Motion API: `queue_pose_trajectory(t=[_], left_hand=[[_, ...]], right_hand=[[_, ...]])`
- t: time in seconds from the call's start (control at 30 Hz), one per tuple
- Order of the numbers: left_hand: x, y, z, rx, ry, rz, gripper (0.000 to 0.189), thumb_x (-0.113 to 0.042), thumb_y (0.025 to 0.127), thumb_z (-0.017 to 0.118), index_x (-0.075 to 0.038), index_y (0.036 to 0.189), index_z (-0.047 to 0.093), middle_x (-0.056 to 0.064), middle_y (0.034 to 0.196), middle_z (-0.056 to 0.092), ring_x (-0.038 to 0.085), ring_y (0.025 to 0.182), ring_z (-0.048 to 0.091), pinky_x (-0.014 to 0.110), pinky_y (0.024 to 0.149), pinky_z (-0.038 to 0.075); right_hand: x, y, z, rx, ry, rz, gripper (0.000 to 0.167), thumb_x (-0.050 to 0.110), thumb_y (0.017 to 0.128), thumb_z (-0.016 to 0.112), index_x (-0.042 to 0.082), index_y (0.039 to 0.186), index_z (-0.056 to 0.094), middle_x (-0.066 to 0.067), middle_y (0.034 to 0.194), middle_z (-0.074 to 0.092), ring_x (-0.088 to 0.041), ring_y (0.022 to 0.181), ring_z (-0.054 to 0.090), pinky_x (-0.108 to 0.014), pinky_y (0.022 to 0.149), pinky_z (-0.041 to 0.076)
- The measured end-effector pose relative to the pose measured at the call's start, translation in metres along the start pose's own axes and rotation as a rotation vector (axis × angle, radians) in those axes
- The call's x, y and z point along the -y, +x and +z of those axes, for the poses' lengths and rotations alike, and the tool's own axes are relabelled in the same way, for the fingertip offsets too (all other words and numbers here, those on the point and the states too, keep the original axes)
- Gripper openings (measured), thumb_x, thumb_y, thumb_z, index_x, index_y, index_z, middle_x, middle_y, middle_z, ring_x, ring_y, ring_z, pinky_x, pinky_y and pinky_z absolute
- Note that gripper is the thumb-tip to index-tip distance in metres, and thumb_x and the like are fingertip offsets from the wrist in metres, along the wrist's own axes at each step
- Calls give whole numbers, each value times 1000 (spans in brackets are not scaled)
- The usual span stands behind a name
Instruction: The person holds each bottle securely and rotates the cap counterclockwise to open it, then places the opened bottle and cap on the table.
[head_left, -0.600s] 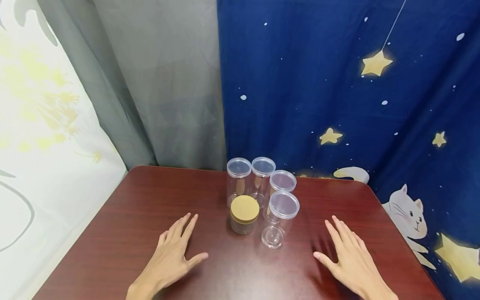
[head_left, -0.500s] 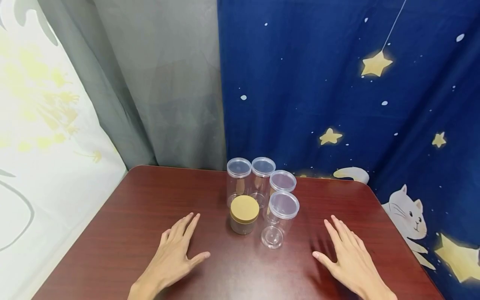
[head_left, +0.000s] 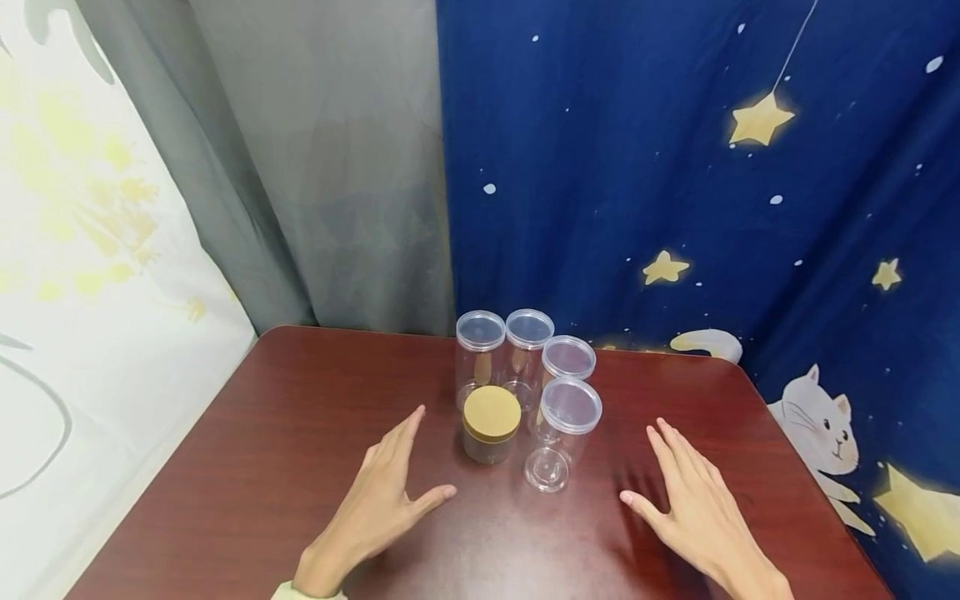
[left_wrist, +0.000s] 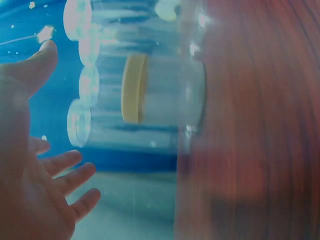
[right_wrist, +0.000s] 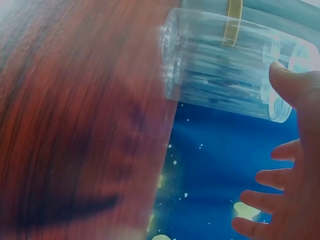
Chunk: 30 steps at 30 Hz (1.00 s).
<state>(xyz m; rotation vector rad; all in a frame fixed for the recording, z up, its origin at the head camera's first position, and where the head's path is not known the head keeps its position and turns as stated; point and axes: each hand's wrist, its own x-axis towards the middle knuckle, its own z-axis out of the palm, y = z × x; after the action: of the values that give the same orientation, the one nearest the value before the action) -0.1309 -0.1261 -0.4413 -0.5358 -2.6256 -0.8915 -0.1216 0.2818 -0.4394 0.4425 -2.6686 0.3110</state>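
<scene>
A short clear jar with a gold lid (head_left: 492,414) stands in front of several tall clear jars with see-through lids. The nearest tall jar (head_left: 561,442) is just to its right. My left hand (head_left: 378,492) is held over the table left of the gold-lidded jar, thumb and fingers spread and holding nothing. Over on the right, my right hand (head_left: 693,500) is apart from the jars, its fingers extended and thumb out. In the left wrist view the gold lid (left_wrist: 133,88) shows beyond the fingers. The right wrist view has a tall jar (right_wrist: 230,65) beyond the thumb.
The jars are grouped on a reddish-brown wooden table (head_left: 300,400) near its back edge. Behind it hang a grey curtain (head_left: 352,167) and a blue curtain with stars (head_left: 600,167). A white printed cloth (head_left: 97,375) hangs at the left.
My left hand has moved right, closer to the gold-lidded jar. The right hand has shifted only slightly. The jars stay in place on the table, and the head view has tilted a little.
</scene>
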Motion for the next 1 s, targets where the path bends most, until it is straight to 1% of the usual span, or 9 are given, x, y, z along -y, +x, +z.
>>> queue_pose_trajectory(t=[0.1,0.17,0.3,0.43,0.53,0.67,0.77,0.9,1.0], left_hand=[[-10,8,4,7,-44,-3,107,-53,78,78,-17,159,18,5,157,37,25,141,40,55,108,36],[-17,12,8,10,-65,6,107,-52,78,79,-15,158,19,6,156,39,25,140,41,56,108,36],[-27,15,18,17,-89,25,107,-51,77,80,-12,157,21,7,154,41,22,139,43,54,107,38],[-36,16,27,26,-123,25,106,-48,78,81,-11,157,22,8,155,41,21,139,42,51,109,38],[-41,16,32,16,-150,38,104,-46,78,82,-8,156,24,9,154,42,21,139,43,48,110,39],[-48,20,41,-16,-184,59,101,-40,77,84,-4,154,28,11,150,46,21,137,45,44,109,40],[-54,24,47,-27,-221,55,100,-38,78,84,-3,153,29,12,148,47,20,137,44,43,110,40],[-63,30,56,-17,-267,38,102,-37,78,84,-2,154,26,12,151,43,20,140,42,42,111,38],[-69,34,63,-4,-280,24,102,-37,79,83,-3,155,24,13,154,40,22,141,40,44,111,38]], right_hand=[[1,5,-1,-24,21,-15,91,50,81,76,4,150,39,-17,153,39,-39,134,43,-57,99,36],[2,6,-2,-34,31,-24,91,49,81,76,4,150,38,-16,154,39,-39,134,43,-57,99,36],[4,9,-3,-48,44,-32,90,47,80,77,4,150,38,-15,155,38,-38,134,43,-55,100,36],[6,13,-5,-51,49,-36,91,46,80,77,5,151,37,-14,155,38,-38,134,44,-53,101,35],[8,16,-6,-47,61,-38,92,45,80,77,6,152,36,-13,156,37,-38,134,44,-54,101,36],[10,20,-7,-48,82,-38,90,43,82,77,7,153,35,-14,156,38,-38,134,44,-56,100,37],[12,22,-8,-51,94,-35,89,40,82,76,7,153,34,-14,155,38,-38,133,45,-55,100,36],[15,23,-9,-52,112,-16,89,38,84,76,11,155,30,-13,156,37,-37,135,44,-51,102,35],[18,23,-9,-66,129,-6,91,37,84,76,14,157,27,-12,157,37,-36,135,43,-48,103,35]])
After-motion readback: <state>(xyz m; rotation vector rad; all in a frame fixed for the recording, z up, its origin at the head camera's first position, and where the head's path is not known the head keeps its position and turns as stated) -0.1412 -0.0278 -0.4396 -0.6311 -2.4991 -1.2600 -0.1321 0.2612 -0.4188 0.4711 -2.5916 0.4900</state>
